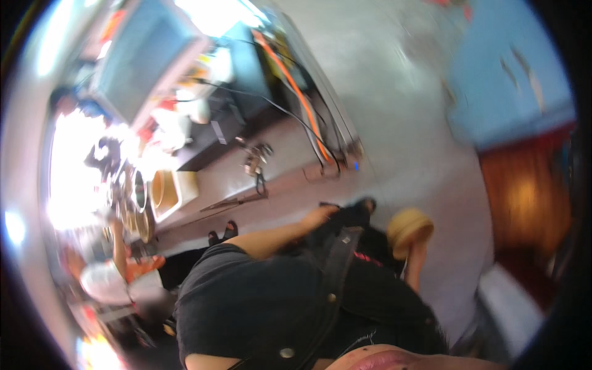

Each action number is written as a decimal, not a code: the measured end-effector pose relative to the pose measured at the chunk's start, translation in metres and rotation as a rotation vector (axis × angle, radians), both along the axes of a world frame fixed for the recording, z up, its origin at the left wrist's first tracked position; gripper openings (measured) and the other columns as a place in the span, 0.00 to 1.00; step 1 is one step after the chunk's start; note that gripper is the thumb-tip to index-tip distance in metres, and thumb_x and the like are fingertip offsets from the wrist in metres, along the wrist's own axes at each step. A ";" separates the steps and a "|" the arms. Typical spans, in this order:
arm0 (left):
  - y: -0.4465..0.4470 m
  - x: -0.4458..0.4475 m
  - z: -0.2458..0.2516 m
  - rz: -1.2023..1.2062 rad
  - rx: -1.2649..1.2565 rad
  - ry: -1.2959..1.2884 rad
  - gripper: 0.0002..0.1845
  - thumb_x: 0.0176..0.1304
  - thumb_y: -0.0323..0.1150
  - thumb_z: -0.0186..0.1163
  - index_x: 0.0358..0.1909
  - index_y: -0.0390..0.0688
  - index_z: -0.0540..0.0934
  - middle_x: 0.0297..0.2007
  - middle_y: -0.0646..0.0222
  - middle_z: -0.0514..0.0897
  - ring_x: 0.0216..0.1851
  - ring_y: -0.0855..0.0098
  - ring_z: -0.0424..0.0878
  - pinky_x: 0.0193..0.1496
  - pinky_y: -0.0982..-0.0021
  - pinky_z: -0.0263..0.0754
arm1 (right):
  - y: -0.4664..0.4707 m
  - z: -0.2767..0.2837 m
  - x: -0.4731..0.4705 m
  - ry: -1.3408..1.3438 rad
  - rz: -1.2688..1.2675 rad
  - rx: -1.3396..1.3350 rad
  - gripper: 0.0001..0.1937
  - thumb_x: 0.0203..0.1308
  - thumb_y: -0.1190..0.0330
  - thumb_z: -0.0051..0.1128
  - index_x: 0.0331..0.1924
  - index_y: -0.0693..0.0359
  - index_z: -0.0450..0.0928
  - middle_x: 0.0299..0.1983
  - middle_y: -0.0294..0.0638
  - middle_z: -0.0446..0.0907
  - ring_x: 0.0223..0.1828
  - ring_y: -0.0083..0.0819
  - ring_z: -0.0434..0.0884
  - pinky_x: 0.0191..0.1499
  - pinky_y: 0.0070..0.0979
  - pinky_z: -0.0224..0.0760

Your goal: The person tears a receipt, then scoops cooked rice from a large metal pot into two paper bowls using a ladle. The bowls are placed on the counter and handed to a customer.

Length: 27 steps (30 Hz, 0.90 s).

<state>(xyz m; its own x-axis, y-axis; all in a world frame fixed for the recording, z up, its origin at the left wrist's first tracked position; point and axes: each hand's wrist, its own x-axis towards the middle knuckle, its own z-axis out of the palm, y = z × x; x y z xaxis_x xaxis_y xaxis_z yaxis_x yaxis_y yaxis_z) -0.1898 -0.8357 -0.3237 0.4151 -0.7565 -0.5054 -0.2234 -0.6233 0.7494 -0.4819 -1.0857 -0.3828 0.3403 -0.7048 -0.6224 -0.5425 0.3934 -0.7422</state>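
The picture is blurred. My right hand [416, 249] holds a yellowish round bowl-like container [410, 227] beside my body, on the right. My left arm reaches forward across the front of my dark clothing, and my left hand [321, 215] is near my dark-clad leg; its fingers are too blurred to read. A black apron or strap with metal studs [332, 297] runs down my front. Below me is the grey-pink floor [411, 157].
A co-worker [104, 282] in a white top is at the left, near metal pots [138, 189] and a white bin [192, 185]. Orange and black cables [296, 92] run along a cabinet or counter ahead. A blue-topped surface [504, 78] and brown wooden furniture [525, 199] stand at the right.
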 end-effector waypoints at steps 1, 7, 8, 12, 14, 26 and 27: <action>-0.047 -0.003 0.018 -0.053 -0.129 0.033 0.15 0.61 0.38 0.53 0.48 0.43 0.76 0.44 0.58 0.79 0.47 0.61 0.76 0.50 0.64 0.69 | -0.018 0.008 0.004 -0.392 -0.186 -0.026 0.32 0.55 0.54 0.59 0.59 0.67 0.64 0.51 0.45 0.73 0.49 0.33 0.74 0.51 0.29 0.67; -0.205 0.007 0.149 0.222 -0.471 -0.180 0.08 0.60 0.31 0.55 0.40 0.40 0.76 0.37 0.61 0.78 0.41 0.63 0.77 0.44 0.66 0.71 | -0.180 0.072 0.091 -0.266 0.140 0.010 0.26 0.58 0.53 0.56 0.52 0.64 0.70 0.43 0.40 0.76 0.36 0.29 0.76 0.29 0.26 0.70; -0.215 0.018 0.164 0.278 -0.493 -0.160 0.08 0.60 0.31 0.55 0.40 0.40 0.76 0.36 0.61 0.78 0.41 0.63 0.77 0.45 0.66 0.71 | -0.203 0.085 0.120 -0.216 0.262 -0.009 0.25 0.59 0.53 0.56 0.52 0.65 0.69 0.43 0.40 0.76 0.37 0.28 0.76 0.30 0.26 0.70; -0.242 0.083 0.200 0.480 -0.591 -0.223 0.13 0.62 0.32 0.55 0.48 0.43 0.75 0.46 0.63 0.76 0.50 0.64 0.73 0.54 0.67 0.68 | -0.258 0.147 0.275 -0.607 0.515 0.024 0.19 0.62 0.60 0.53 0.49 0.66 0.71 0.42 0.37 0.77 0.37 0.24 0.76 0.35 0.20 0.68; -0.256 0.134 0.201 0.504 -0.731 -0.409 0.23 0.64 0.38 0.54 0.60 0.46 0.66 0.58 0.65 0.69 0.60 0.63 0.64 0.61 0.67 0.61 | -0.277 0.176 0.367 -0.656 0.742 0.050 0.16 0.63 0.63 0.52 0.48 0.66 0.72 0.39 0.36 0.78 0.36 0.22 0.75 0.37 0.19 0.68; -0.372 0.397 0.224 1.059 -0.940 0.210 0.28 0.69 0.45 0.46 0.66 0.41 0.57 0.61 0.64 0.66 0.62 0.70 0.62 0.63 0.70 0.56 | -0.386 0.245 0.754 -0.616 1.077 -0.210 0.12 0.61 0.72 0.50 0.47 0.67 0.73 0.40 0.39 0.79 0.41 0.25 0.76 0.45 0.24 0.69; -0.382 0.432 0.219 1.019 -0.949 0.180 0.28 0.69 0.45 0.45 0.66 0.42 0.58 0.60 0.64 0.67 0.61 0.71 0.63 0.63 0.69 0.56 | -0.396 0.244 0.790 -0.629 1.098 -0.241 0.12 0.61 0.72 0.50 0.47 0.68 0.73 0.40 0.40 0.79 0.40 0.26 0.76 0.45 0.24 0.69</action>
